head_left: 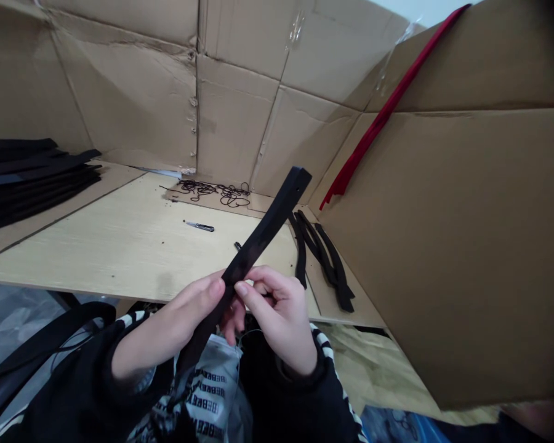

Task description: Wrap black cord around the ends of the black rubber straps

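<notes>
A long flat black strap (272, 215) with a small hole near its far end rises at a slant from my hands toward the upper right. My left hand (175, 326) grips it from the left, thumb pressed against its edge. My right hand (277, 317) pinches the same strap from the right, fingers curled around it. Both hands sit just in front of the near edge of the pale wooden tabletop (120, 246). The strap's lower end disappears between my hands and lap.
A stack of black straps (32, 178) lies at the far left. Several loose black straps (323, 255) lie at the right. Small snips (200, 226) and a tangle of black thread (215, 191) rest mid-table. Cardboard walls (443, 246) enclose the table; a red strip (388, 104) hangs there.
</notes>
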Motion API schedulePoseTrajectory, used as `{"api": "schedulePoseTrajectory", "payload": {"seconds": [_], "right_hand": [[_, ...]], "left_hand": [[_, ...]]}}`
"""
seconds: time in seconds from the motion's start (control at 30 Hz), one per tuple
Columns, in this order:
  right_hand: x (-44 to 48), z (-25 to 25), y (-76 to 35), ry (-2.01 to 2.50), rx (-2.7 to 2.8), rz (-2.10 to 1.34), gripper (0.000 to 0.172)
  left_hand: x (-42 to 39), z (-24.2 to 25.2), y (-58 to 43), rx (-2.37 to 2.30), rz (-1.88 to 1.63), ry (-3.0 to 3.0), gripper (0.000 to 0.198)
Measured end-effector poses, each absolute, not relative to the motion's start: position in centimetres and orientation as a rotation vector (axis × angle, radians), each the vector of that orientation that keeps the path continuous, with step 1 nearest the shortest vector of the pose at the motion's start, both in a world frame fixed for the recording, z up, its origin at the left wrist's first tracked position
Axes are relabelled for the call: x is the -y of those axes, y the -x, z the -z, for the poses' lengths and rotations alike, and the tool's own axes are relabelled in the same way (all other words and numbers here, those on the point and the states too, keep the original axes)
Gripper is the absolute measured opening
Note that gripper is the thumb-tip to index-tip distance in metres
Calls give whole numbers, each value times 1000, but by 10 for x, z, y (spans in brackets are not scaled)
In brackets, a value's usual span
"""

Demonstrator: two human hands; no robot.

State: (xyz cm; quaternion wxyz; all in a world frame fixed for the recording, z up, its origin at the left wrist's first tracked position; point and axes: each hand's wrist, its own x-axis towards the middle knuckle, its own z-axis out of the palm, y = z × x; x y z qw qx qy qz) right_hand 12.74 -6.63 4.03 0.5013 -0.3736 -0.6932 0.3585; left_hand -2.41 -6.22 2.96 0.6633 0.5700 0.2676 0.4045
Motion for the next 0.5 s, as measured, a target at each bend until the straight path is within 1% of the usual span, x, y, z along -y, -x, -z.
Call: {"api": "schedulePoseTrajectory", "payload": {"seconds": [0.13,0.2,0.23,0.33,0.37,0.5], "right_hand": [[69,-41,-126,898,1735,-765,14],[70,-39,-127,902,1733,-739,13],[70,-37,-127,907,1715,-744,15],[69,-30,-129,902,1650,-752,36],[68,-27,-130,891,1642,-757,38],[65,-17,-131,888,1672,-761,33]], "left_hand": [[60,-33,25,-678,-950,-1371,27],[61,-32,25,-783,-1018,-1445,26],[61,-31,26,-847,-1057,-1480,25],[63,-30,29,-959,-1116,-1587,23],[64,-30,29,-964,-1115,-1619,21],[65,-22,28,-1024,-1188,-1627,15]]}}
